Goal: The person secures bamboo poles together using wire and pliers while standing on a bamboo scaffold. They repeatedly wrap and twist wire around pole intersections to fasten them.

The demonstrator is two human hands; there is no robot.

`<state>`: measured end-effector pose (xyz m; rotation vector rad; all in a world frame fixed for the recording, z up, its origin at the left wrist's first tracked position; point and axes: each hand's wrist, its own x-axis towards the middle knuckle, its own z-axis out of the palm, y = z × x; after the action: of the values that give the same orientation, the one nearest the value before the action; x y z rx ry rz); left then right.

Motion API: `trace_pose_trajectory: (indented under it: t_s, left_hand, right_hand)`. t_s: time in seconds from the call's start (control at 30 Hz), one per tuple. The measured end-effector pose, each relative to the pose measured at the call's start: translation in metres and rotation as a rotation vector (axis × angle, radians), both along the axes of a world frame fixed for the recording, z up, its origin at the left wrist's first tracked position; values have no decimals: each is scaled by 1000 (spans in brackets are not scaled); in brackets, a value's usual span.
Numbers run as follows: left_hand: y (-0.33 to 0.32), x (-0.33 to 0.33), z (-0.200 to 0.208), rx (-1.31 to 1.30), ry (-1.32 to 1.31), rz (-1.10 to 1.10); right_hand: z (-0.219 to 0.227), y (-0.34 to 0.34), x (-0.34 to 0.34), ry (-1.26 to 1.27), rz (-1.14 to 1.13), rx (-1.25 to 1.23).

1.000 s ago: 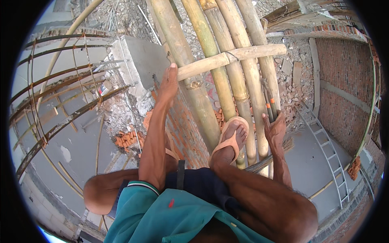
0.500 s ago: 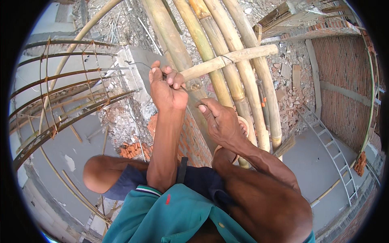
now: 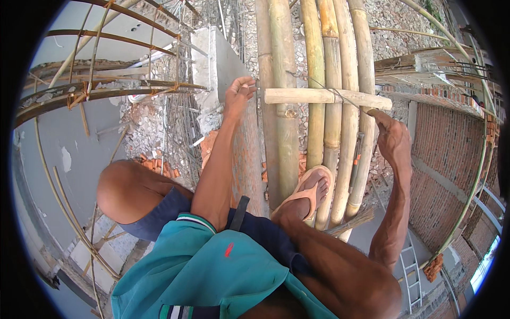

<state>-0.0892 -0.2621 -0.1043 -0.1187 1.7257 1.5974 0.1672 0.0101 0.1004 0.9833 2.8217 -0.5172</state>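
High on bamboo scaffold poles [image 3: 284, 80], a short crosspiece [image 3: 326, 96] lies across them, wire-tied; left hand [image 3: 237, 94] pinches its left end; right hand [image 3: 391, 135] grips the wire's tail at its right end.

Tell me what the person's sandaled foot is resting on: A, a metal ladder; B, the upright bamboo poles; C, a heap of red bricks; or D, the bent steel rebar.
B: the foot in the sandal presses against the bundle of bamboo poles, below the short crosspiece.
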Motion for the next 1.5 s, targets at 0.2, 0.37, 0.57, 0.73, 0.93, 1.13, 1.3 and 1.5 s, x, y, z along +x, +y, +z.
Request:
trace_pose_trajectory:
  t_s: [0.2, 0.37, 0.57, 0.73, 0.93, 1.13, 1.3, 1.5]
  left_hand:
    - [21, 10, -43, -89, 571, -291]
    - [27, -15, -56, -195, 963, -491]
    - [22, -24, -67, -336, 1059, -853]
    - [-4, 17, -65, -225, 1032, -618]
    - [-46, 73, -38, -299, 792, -606]
    - [-40, 108, 9, -202, 421, -537]
    - [-8, 76, 68, -123, -218, -179]
    - [38, 41, 111, -339, -209, -409]
  right_hand:
    - [33, 15, -58, -64, 22, 295]
    - [11, 12, -65, -110, 214, 222]
    - [-66, 38, -91, 7, 249, -147]
    - [-77, 36, -97, 0, 237, -73]
    - [-94, -2, -107, 32, 308, -8]
    - [-88, -59, -96, 70, 186, -34]
    - [-82, -90, -75, 171, -52, -268]
    - [-116, -162, -62, 492, -407, -793]
